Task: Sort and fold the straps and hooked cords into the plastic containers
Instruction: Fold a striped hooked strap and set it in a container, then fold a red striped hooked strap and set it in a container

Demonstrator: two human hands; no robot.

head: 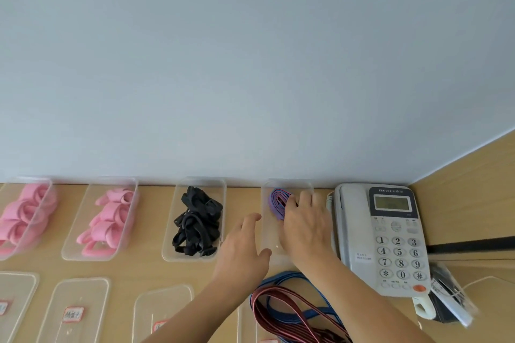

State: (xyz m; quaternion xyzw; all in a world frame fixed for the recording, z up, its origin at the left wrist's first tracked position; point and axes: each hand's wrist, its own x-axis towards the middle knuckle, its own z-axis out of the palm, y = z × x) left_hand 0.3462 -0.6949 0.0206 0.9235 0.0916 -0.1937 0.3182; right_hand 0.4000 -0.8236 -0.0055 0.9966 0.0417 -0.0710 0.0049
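My right hand (pixel 305 227) reaches into the rightmost clear container (pixel 267 231) and presses a folded blue-and-red strap (pixel 277 202) down at its far end. My left hand (pixel 245 248) rests against that container's left wall with relaxed fingers and holds nothing. A loose pile of blue and dark red straps (pixel 289 309) lies on the desk in front of the container, between my forearms. Left of it stand a container of black hooked cords (pixel 196 221) and two containers of pink straps (pixel 111 220) (pixel 25 214).
A grey desk telephone (pixel 387 237) sits right beside the container my right hand is in. Several clear lids with labels (pixel 73 312) lie along the near edge of the wooden desk. A wall runs close behind the containers. A plastic bag (pixel 448 295) lies at the far right.
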